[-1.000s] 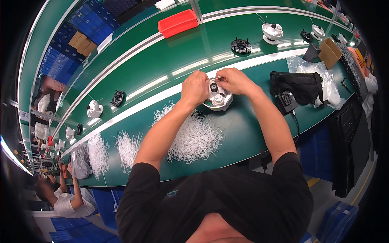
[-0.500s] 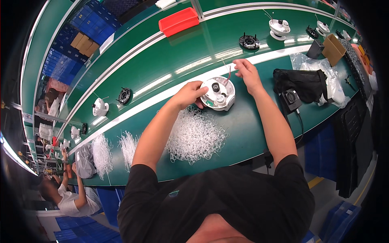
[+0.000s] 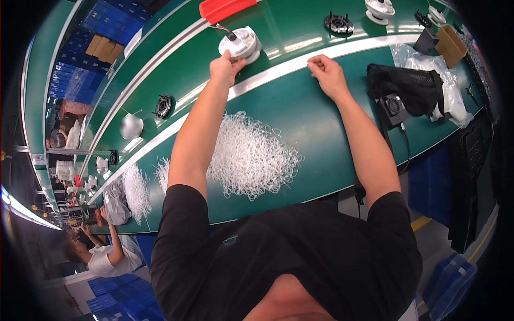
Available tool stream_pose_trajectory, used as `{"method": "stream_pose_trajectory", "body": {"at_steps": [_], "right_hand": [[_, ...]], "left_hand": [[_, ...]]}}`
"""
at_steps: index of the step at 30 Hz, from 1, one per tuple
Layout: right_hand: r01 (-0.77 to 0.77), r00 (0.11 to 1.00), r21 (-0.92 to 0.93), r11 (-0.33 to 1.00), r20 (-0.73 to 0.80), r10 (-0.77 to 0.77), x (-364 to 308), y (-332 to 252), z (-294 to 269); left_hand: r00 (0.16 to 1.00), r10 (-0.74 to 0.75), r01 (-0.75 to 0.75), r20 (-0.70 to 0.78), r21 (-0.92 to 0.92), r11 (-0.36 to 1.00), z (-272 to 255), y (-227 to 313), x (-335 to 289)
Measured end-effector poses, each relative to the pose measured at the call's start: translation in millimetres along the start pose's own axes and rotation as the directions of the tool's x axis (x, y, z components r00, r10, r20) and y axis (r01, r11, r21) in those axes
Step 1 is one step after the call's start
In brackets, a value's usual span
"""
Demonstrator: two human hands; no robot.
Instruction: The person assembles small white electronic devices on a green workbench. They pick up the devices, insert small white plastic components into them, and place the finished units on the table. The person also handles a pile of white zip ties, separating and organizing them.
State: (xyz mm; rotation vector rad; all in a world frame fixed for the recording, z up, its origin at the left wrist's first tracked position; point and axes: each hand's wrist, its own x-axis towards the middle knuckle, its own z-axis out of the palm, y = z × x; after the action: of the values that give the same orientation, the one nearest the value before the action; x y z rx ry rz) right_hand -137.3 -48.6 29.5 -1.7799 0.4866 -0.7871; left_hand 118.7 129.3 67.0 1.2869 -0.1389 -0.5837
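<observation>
With its arm stretched out over the far green strip, my left hand (image 3: 226,69) grips the near rim of a round white camera housing (image 3: 242,47). The housing stands tilted on its base, and a dark cable rises from its top. My right hand (image 3: 327,77) hovers over the inner edge of the workbench, fingers curled and thumb pinched in; anything between them is too small to make out. Below my left forearm a heap of thin white looped ties (image 3: 257,160) covers part of the green bench.
A red tray (image 3: 227,8) lies beyond the housing. Black ring-shaped bases (image 3: 338,24) and other white housings (image 3: 380,9) line the far strip. At right are a black bag (image 3: 404,88), plastic wrapping and a cardboard box (image 3: 451,47). A co-worker (image 3: 112,257) sits at far left.
My left hand has carried the white housing from the near bench to the far strip, away and leftward. My right hand's fingers have curled in. The whole view has shifted slightly.
</observation>
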Motion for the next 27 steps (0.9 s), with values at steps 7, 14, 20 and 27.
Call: {"method": "stream_pose_trajectory", "body": {"at_steps": [7, 14, 20, 27], "right_hand": [[-0.036, 0.999, -0.006, 0.999, -0.004, 0.036, -1.5, 2.0, -1.7], [-0.012, 1.000, 0.015, 1.000, 0.006, 0.012, -0.3, 2.2, -0.9], [-0.006, 1.000, 0.011, 1.000, 0.015, 0.006, -0.3, 2.9, 0.8], [-0.013, 0.999, 0.015, 1.000, 0.052, 0.012, 0.9, 9.3, 0.0]], "left_hand": [[0.815, -0.043, -0.456, 0.578, 0.685, 0.568, 11.2, -6.7, -125.2], [0.705, -0.183, -0.693, 0.685, 0.720, 0.022, 27.6, -30.8, -206.8], [0.724, -0.128, -0.666, 0.678, 0.735, 0.126, 26.6, -36.5, -208.3], [0.812, -0.029, -0.522, 0.583, 0.748, 0.411, 9.5, -6.2, -195.9]]}}
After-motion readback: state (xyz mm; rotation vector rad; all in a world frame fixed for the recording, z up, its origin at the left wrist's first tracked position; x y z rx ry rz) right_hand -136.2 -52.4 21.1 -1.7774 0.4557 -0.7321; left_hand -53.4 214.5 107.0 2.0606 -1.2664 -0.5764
